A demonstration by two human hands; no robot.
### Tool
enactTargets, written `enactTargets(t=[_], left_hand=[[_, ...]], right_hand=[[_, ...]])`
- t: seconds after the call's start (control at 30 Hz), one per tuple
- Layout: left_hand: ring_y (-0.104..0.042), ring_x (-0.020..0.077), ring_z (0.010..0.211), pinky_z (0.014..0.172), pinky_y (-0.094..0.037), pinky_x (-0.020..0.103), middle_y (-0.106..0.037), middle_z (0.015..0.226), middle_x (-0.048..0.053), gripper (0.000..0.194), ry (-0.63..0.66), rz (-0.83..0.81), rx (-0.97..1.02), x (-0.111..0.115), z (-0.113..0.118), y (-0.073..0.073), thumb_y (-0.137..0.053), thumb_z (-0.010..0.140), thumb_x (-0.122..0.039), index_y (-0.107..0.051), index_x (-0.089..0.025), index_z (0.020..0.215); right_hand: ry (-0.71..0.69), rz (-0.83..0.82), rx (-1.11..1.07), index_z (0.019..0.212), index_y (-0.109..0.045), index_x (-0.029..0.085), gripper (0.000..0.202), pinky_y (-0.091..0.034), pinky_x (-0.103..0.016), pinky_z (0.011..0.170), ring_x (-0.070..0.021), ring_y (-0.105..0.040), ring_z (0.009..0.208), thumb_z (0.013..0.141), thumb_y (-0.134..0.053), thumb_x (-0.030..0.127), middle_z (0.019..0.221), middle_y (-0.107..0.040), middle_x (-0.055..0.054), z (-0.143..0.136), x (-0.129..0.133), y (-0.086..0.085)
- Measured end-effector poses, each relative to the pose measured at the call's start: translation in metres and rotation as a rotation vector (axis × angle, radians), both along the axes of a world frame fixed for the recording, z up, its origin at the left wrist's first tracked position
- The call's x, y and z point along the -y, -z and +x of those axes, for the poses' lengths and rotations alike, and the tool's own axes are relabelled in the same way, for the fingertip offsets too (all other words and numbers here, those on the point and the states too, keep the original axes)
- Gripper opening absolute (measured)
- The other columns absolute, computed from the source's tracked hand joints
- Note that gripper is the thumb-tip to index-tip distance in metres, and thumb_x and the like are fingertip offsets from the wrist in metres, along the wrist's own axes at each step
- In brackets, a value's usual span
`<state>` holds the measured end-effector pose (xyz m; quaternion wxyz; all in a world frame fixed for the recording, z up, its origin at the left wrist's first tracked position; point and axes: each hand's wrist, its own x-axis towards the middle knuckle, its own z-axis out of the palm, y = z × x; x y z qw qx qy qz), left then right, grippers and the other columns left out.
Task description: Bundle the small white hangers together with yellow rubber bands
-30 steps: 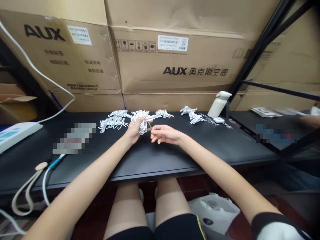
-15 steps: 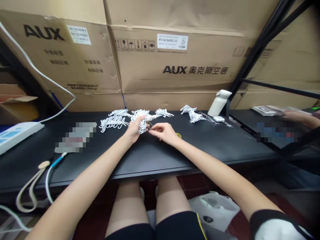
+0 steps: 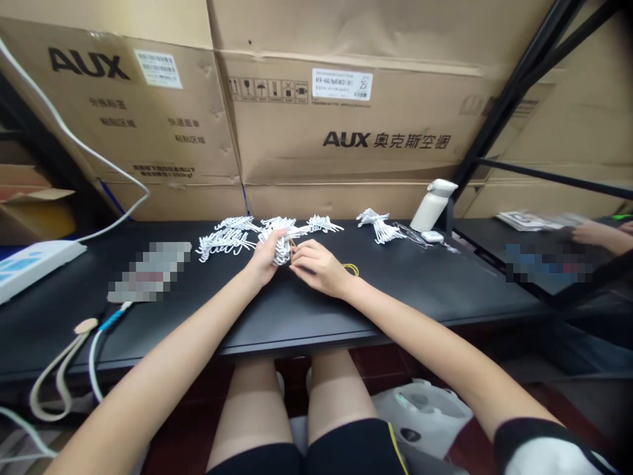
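Observation:
My left hand point(image 3: 267, 258) is closed round a bundle of white hooks point(image 3: 282, 251), held just over the black tabletop. Thin yellow rubber band point(image 3: 293, 245) shows at the bundle's right side, partly hidden by fingers. My right hand point(image 3: 319, 267) has its fingers curled and pinched on this band, close beside the bundle. Behind my right wrist lie more yellow rubber bands point(image 3: 352, 269). Piles of white hooks point(image 3: 225, 243) spread left of and behind my hands, with a smaller pile point(image 3: 324, 223) to the right. A separate bundle of hooks point(image 3: 380, 225) lies farther right.
A white bottle point(image 3: 434, 204) and a small white case point(image 3: 432, 237) stand at the back right. On the left are a blurred-out phone point(image 3: 151, 272) with cable and a white power strip point(image 3: 39, 264). Large cartons point(image 3: 277, 152) wall the back. Another person's hand point(image 3: 601, 236) is far right.
My right hand has shifted slightly and its fingers have turned, showing more of the yellow band beside the bundle. My left hand keeps its hold. The other person's hand moved a little.

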<state>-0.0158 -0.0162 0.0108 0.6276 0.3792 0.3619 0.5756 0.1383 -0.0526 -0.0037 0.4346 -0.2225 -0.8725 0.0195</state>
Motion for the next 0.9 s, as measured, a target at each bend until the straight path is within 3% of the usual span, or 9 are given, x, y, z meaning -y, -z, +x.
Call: enactTargets(t=[0.07,0.2,0.37,0.53,0.77,0.9], left_hand=[[-0.059,0.0103,0.050,0.047,-0.047,0.020,-0.061,0.060,-0.002,0.018,-0.013,-0.010,-0.003,0.000,0.000,0.000,-0.068,0.068,-0.027,-0.056,-0.015,0.074],[-0.065,0.0143,0.059,0.052,-0.051,0.024,-0.065,0.069,0.000,0.020,0.036,-0.002,-0.002,0.001,-0.001,-0.001,-0.067,0.070,-0.028,-0.057,-0.015,0.081],[-0.059,0.0117,0.048,0.048,-0.050,0.024,-0.060,0.061,-0.002,0.019,0.065,0.014,-0.076,-0.001,-0.001,0.002,-0.066,0.070,-0.029,-0.057,-0.015,0.079],[-0.054,0.0085,0.042,0.040,-0.044,0.020,-0.060,0.059,-0.002,0.016,0.075,-0.010,-0.116,-0.002,-0.001,0.003,-0.065,0.069,-0.027,-0.058,-0.014,0.077],[-0.054,0.0083,0.041,0.036,-0.040,0.018,-0.059,0.061,-0.001,0.018,0.213,-0.019,-0.194,0.010,0.007,-0.002,-0.067,0.067,-0.027,-0.060,-0.014,0.077],[-0.049,0.0077,0.038,0.035,-0.038,0.019,-0.057,0.054,-0.001,0.017,0.343,-0.017,-0.206,0.012,0.007,-0.002,-0.067,0.067,-0.028,-0.062,-0.013,0.073]], right_hand=[[-0.060,-0.073,-0.038,0.082,-0.062,0.021,0.013,-0.046,-0.039,0.093,-0.0205,-0.058,0.100,0.089,-0.051,0.024,0.090,-0.067,-0.007,0.000,0.001,-0.001],[-0.028,-0.315,-0.184,0.085,-0.060,0.020,0.015,-0.048,-0.034,0.088,-0.0174,-0.064,0.090,0.090,-0.051,0.031,0.091,-0.069,-0.005,0.003,0.003,-0.004],[-0.037,-0.537,-0.286,0.085,-0.052,0.019,0.021,-0.049,-0.032,0.084,-0.0157,-0.068,0.077,0.091,-0.047,0.038,0.074,-0.069,-0.002,0.005,0.002,-0.007],[-0.001,-0.556,-0.373,0.085,-0.052,0.021,0.026,-0.052,-0.030,0.069,-0.0149,-0.064,0.057,0.088,-0.051,0.047,0.055,-0.058,0.003,0.009,0.003,-0.013],[0.204,-0.446,-0.524,0.076,-0.059,0.020,0.026,-0.045,-0.028,0.049,-0.0137,-0.055,0.041,0.083,-0.058,0.046,0.050,-0.052,0.003,0.024,0.003,-0.024],[0.127,-0.563,-0.550,0.074,-0.061,0.019,0.027,-0.040,-0.027,0.042,-0.0129,-0.051,0.038,0.079,-0.062,0.046,0.047,-0.049,0.004,0.026,-0.004,-0.022]])
